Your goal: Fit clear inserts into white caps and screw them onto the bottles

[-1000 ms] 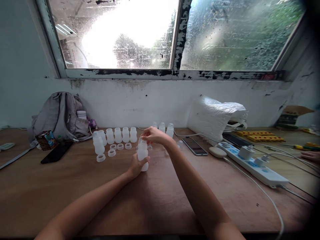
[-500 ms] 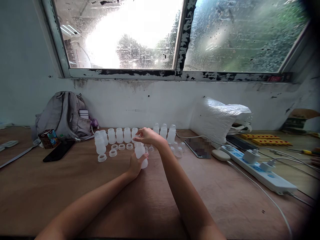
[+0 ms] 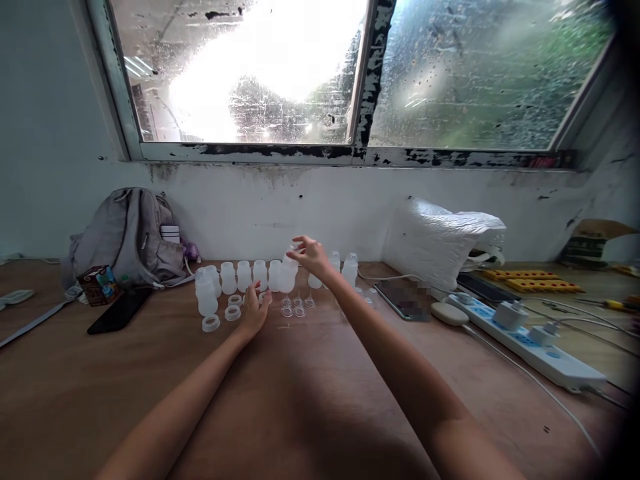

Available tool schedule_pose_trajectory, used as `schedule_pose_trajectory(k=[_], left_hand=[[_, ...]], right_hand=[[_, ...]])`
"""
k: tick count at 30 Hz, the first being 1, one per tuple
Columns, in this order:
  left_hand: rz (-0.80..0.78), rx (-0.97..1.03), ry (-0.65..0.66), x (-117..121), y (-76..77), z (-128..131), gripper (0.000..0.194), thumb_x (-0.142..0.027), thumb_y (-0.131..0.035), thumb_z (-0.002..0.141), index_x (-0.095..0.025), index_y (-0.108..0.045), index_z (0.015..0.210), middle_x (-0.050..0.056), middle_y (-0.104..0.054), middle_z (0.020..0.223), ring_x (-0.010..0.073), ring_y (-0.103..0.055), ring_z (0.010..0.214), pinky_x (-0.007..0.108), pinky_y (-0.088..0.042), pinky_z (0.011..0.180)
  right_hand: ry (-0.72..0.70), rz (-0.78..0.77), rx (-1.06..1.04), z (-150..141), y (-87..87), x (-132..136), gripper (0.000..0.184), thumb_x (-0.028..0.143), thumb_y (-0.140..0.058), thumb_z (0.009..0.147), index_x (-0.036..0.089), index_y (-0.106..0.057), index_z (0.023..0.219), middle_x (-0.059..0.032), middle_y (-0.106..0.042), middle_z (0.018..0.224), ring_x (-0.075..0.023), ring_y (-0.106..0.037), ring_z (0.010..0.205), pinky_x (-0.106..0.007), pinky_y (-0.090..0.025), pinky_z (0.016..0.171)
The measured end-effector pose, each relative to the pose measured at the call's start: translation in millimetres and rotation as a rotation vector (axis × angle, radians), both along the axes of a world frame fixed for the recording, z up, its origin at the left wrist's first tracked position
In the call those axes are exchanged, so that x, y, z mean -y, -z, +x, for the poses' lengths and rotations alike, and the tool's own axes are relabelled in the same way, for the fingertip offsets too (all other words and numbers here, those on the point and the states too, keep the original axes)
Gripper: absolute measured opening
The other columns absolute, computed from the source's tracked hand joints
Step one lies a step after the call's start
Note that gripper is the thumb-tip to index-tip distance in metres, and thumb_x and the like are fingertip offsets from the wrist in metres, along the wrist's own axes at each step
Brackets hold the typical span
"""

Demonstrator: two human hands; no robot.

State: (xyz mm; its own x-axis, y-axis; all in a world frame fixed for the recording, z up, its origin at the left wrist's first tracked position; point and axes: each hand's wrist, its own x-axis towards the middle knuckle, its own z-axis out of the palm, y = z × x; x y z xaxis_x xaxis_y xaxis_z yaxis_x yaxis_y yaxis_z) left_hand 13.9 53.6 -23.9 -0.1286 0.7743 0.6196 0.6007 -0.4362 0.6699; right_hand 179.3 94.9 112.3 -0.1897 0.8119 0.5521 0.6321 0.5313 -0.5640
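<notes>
My right hand [image 3: 311, 257] pinches the top of a frosted white baby bottle [image 3: 287, 275], which stands upright or hangs just over the table at the right end of a row of open bottles [image 3: 243, 275]. My left hand [image 3: 255, 312] has its thumb and fingers apart. It reaches low among the white collar rings [image 3: 233, 313], one of which is partly hidden behind it; whether it touches that ring I cannot tell. Several clear nipples [image 3: 299, 308] stand right of it. Behind my right wrist are bottles with clear domed tops [image 3: 351, 268].
A backpack [image 3: 133, 233], a small carton [image 3: 100, 285] and a black phone [image 3: 120, 311] lie at the left. To the right are a second phone [image 3: 400, 300], a white plastic bag [image 3: 443, 233] and a power strip [image 3: 530, 343] with cables.
The bottle has moved away from me to the back row, with my right hand at its top. My left hand has let go of it and moved left to the rings.
</notes>
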Motion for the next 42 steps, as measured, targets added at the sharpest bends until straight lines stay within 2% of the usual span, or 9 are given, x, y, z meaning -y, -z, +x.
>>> schedule_pose_trajectory(k=[5,10,19,27,30,33,37,39,42], left_hand=[[-0.007,-0.422,-0.178,1.8,7.9,0.9,0.031,-0.032,-0.042,0.077,-0.016,-0.045,0.103,0.011,-0.046,0.108,0.0244,-0.039,0.105,0.041,-0.030,0.088],[-0.055,-0.702,-0.229,9.3,11.0,3.8,0.030,-0.031,-0.044,0.075,-0.016,-0.049,0.100,0.012,-0.045,0.112,0.0282,-0.029,0.114,0.046,-0.020,0.093],[-0.100,-0.729,-0.212,11.4,7.2,5.6,0.031,-0.031,-0.040,0.076,-0.016,-0.046,0.103,0.012,-0.048,0.104,0.0268,-0.037,0.102,0.045,-0.025,0.087],[-0.043,-0.621,-0.166,10.5,8.4,4.5,0.021,-0.031,-0.043,0.074,-0.016,-0.051,0.087,0.014,-0.048,0.099,0.0299,-0.038,0.098,0.048,-0.026,0.083],[-0.036,-0.614,-0.169,10.5,9.5,4.3,0.019,-0.031,-0.042,0.075,-0.016,-0.050,0.084,0.014,-0.050,0.097,0.0298,-0.039,0.097,0.048,-0.025,0.084],[-0.059,-0.646,-0.158,11.4,9.1,4.9,0.019,-0.031,-0.040,0.077,-0.016,-0.050,0.082,0.012,-0.054,0.085,0.0282,-0.044,0.090,0.048,-0.025,0.083],[-0.027,-0.676,-0.135,16.4,2.9,7.3,0.020,-0.034,-0.039,0.078,-0.016,-0.049,0.080,0.009,-0.055,0.080,0.0254,-0.047,0.082,0.045,-0.026,0.081],[0.019,-0.684,-0.127,20.5,-2.1,9.5,0.020,-0.034,-0.038,0.079,-0.017,-0.049,0.080,0.008,-0.054,0.080,0.0237,-0.047,0.081,0.042,-0.028,0.080],[0.077,-0.679,-0.089,26.8,-8.8,13.7,0.020,-0.034,-0.037,0.080,-0.018,-0.049,0.081,0.007,-0.052,0.083,0.0214,-0.047,0.081,0.038,-0.030,0.080]], right_hand=[[0.123,0.042,0.135,15.2,-10.3,-36.1,0.032,0.032,-0.056,0.070,0.016,-0.054,0.097,-0.0082,-0.059,0.093,-0.0183,-0.051,0.085,-0.028,-0.039,0.067],[0.203,0.135,0.401,14.3,10.1,-58.2,0.028,0.034,-0.054,0.072,0.021,-0.054,0.096,-0.0075,-0.057,0.096,-0.0244,-0.039,0.102,-0.035,-0.031,0.078],[0.352,0.156,0.565,14.6,44.0,-76.1,0.025,0.034,-0.050,0.075,0.025,-0.055,0.098,-0.0078,-0.047,0.112,-0.0259,-0.028,0.110,-0.044,-0.019,0.086],[0.340,0.082,0.597,18.8,43.9,-76.7,0.026,0.027,-0.049,0.075,0.020,-0.053,0.100,-0.0125,-0.049,0.110,-0.0279,-0.030,0.109,-0.048,-0.019,0.086],[0.326,0.123,0.524,19.6,41.6,-66.9,0.031,0.026,-0.046,0.076,0.019,-0.048,0.106,-0.0116,-0.051,0.109,-0.0264,-0.032,0.109,-0.046,-0.018,0.087],[0.290,0.237,0.374,18.0,50.2,-40.3,0.025,0.022,-0.036,0.081,0.016,-0.048,0.103,-0.0107,-0.054,0.102,-0.0223,-0.041,0.101,-0.037,-0.025,0.084],[0.140,0.226,0.360,13.4,88.5,13.7,0.021,0.020,-0.031,0.083,0.015,-0.050,0.090,-0.0071,-0.058,0.084,-0.0170,-0.051,0.077,-0.029,-0.030,0.074],[0.118,0.192,0.388,11.8,112.2,35.2,0.019,0.026,-0.037,0.081,0.016,-0.048,0.093,-0.0073,-0.058,0.087,-0.0183,-0.052,0.081,-0.030,-0.029,0.074],[0.196,0.088,0.389,12.5,136.9,48.2,0.030,0.033,-0.044,0.077,0.015,-0.044,0.101,-0.0106,-0.055,0.096,-0.0209,-0.050,0.088,-0.030,-0.031,0.072]])
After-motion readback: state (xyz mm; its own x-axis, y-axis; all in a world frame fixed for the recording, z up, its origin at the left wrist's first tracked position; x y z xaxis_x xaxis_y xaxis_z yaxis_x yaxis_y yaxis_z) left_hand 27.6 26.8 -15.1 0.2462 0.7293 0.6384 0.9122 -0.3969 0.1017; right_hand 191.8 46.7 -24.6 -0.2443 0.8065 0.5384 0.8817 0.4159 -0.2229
